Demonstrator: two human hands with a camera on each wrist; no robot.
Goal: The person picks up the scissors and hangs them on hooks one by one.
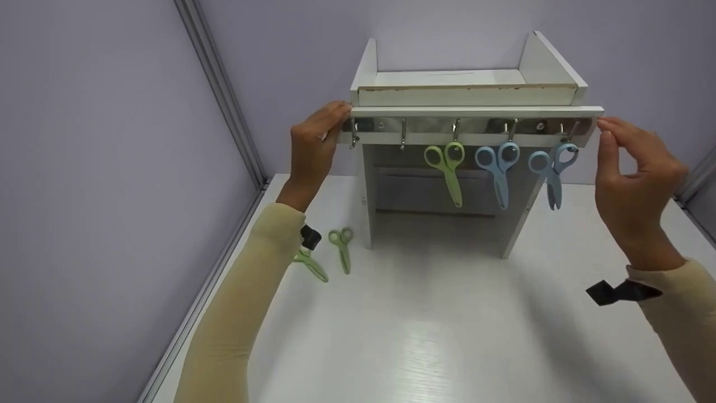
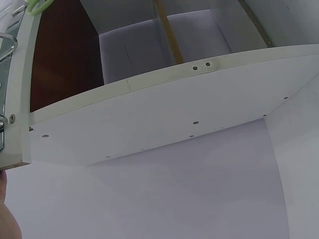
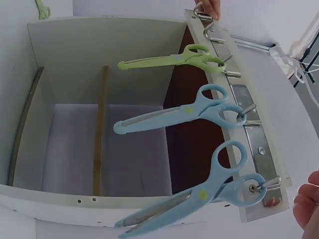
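Observation:
A white hook rail [image 1: 475, 112] with a metal strip [image 3: 249, 124] lies across the front of a white shelf unit [image 1: 470, 89]. My left hand [image 1: 338, 120] grips the rail's left end, and its fingers [image 3: 212, 7] show at the far end in the right wrist view. My right hand [image 1: 604, 137] hovers at the rail's right end with bent fingers, holding nothing; contact is unclear. Green scissors [image 1: 447, 168] and two blue scissors [image 1: 498, 170] [image 1: 552, 173] hang from the right-hand hooks. The two left hooks [image 1: 403, 134] are bare.
Two more green scissors [image 1: 341, 249] [image 1: 312, 266] lie on the white table [image 1: 436, 336] left of the shelf unit, one partly hidden by my left wrist. Lilac walls close in behind and on the left, near the table edge [image 1: 212, 291].

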